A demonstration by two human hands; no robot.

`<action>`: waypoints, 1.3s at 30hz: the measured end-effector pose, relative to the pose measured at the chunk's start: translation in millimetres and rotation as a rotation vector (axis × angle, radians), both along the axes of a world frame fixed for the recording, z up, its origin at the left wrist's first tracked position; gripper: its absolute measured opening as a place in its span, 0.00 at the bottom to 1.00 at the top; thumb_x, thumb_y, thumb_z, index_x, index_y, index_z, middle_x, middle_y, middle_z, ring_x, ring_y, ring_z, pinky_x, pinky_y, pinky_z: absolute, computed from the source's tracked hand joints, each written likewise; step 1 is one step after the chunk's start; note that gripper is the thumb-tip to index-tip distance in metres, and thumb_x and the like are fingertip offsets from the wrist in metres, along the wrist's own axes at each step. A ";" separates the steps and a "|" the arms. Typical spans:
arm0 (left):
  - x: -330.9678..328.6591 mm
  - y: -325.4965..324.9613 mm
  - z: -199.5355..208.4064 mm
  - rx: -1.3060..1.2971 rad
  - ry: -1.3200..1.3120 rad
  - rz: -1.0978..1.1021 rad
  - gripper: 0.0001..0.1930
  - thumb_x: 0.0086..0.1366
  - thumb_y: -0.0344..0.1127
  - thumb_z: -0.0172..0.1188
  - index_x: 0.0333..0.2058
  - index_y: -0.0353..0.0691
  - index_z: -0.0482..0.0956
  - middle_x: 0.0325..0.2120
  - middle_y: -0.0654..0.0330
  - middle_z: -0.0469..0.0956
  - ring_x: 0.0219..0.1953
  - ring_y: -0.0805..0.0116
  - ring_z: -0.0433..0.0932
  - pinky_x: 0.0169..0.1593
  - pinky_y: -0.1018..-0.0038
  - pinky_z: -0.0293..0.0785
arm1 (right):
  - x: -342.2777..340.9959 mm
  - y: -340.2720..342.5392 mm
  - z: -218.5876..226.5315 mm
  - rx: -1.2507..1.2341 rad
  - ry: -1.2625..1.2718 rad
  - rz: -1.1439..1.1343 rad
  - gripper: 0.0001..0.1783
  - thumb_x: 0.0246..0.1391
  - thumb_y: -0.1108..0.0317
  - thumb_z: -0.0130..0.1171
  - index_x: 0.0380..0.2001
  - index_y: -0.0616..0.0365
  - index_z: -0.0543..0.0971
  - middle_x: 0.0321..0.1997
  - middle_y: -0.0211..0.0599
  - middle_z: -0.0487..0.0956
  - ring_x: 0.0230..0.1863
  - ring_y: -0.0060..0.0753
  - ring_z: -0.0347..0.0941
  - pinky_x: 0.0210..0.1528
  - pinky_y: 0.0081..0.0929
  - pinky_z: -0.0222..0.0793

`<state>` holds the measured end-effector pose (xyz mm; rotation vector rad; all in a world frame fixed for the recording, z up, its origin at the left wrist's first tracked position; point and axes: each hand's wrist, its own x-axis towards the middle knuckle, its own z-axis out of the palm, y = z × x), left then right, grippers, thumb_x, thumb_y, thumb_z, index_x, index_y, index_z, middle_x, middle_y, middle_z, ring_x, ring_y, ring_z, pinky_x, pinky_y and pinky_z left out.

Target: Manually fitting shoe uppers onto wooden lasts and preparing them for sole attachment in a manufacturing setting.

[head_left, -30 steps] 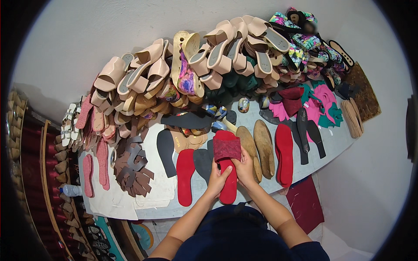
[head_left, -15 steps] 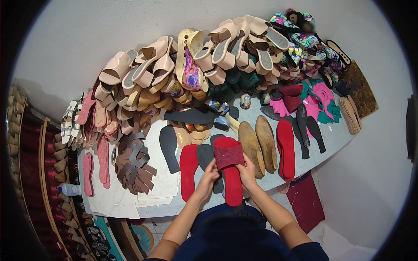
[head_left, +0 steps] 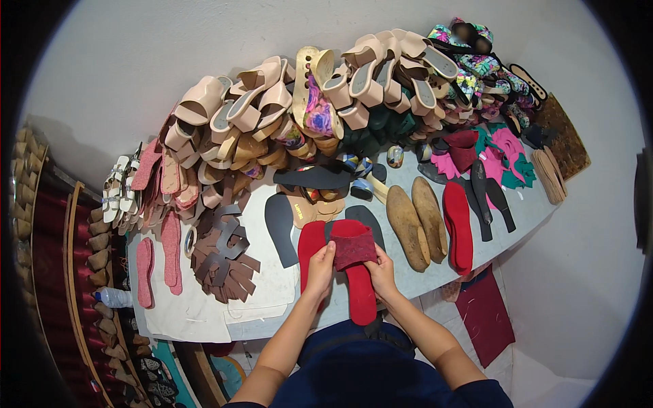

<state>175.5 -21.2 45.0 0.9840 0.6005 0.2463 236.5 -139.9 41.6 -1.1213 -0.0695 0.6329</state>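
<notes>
Both hands grip a red slipper above the near part of the table. It has a flat red sole (head_left: 362, 299) and a wide dark-red strap (head_left: 354, 249) across its upper end. My left hand (head_left: 320, 269) pinches the strap's left edge, its thumb on top. At the opposite edge my right hand (head_left: 380, 273) has its fingers closed on the strap and the sole. A red insole (head_left: 312, 239) lies on the table just behind my left hand. Dark grey soles (head_left: 366, 221) lie beyond the slipper, partly hidden by it.
Wooden shoe lasts (head_left: 407, 228) and stacked red insoles (head_left: 458, 231) lie to the right. Brown strap pieces (head_left: 221, 262) and pink insoles (head_left: 173, 255) are at the left. Heeled sandals (head_left: 272, 102) are piled along the wall. A water bottle (head_left: 114, 297) stands beside the table's left end.
The view has shifted, so the table's things appear further right. The slipper, still in both hands, has moved left relative to the table, and its strap is tilted slightly more.
</notes>
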 end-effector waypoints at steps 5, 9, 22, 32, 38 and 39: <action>-2.0 -13.4 1.1 -0.244 -0.078 0.224 0.19 0.65 0.42 0.38 0.42 0.33 0.69 0.40 0.58 0.71 0.43 0.72 0.69 0.49 0.76 0.61 | -11.0 9.9 -10.5 0.052 0.041 0.013 0.19 0.48 0.79 0.49 0.46 0.64 0.67 0.41 0.36 0.73 0.40 0.23 0.70 0.42 0.20 0.66; -7.7 6.3 -7.9 -0.116 -0.047 0.133 0.21 0.64 0.47 0.39 0.42 0.33 0.69 0.39 0.58 0.72 0.41 0.71 0.70 0.48 0.75 0.63 | -17.4 14.0 -14.2 0.066 0.052 0.038 0.15 0.48 0.78 0.49 0.43 0.64 0.68 0.39 0.35 0.74 0.39 0.23 0.71 0.42 0.20 0.66; 0.0 22.2 -12.1 -0.177 0.009 0.170 0.22 0.60 0.50 0.46 0.37 0.34 0.71 0.32 0.59 0.75 0.33 0.72 0.74 0.39 0.76 0.69 | -23.8 21.8 -12.5 0.043 0.073 0.102 0.17 0.47 0.80 0.48 0.44 0.64 0.68 0.39 0.35 0.74 0.39 0.22 0.70 0.42 0.19 0.66; -41.4 -25.6 -22.6 -0.269 -0.164 0.045 0.20 0.64 0.40 0.41 0.52 0.39 0.57 0.48 0.58 0.65 0.52 0.69 0.62 0.55 0.70 0.57 | -17.7 19.2 -27.8 0.046 0.082 0.064 0.16 0.48 0.78 0.48 0.43 0.63 0.68 0.41 0.35 0.72 0.42 0.24 0.68 0.46 0.21 0.63; -43.6 -27.0 -25.3 -0.296 -0.092 0.049 0.16 0.63 0.34 0.43 0.50 0.40 0.62 0.44 0.61 0.67 0.46 0.72 0.66 0.51 0.75 0.61 | -10.7 15.5 -30.9 0.027 0.027 0.067 0.15 0.49 0.77 0.48 0.43 0.63 0.68 0.41 0.34 0.71 0.42 0.23 0.67 0.46 0.20 0.61; -42.9 -26.3 -25.5 -0.276 -0.063 0.041 0.16 0.63 0.34 0.43 0.50 0.40 0.62 0.44 0.61 0.68 0.45 0.73 0.67 0.50 0.75 0.62 | -9.8 15.4 -26.8 0.091 0.112 0.096 0.15 0.49 0.77 0.48 0.43 0.63 0.67 0.40 0.34 0.71 0.42 0.23 0.67 0.46 0.20 0.61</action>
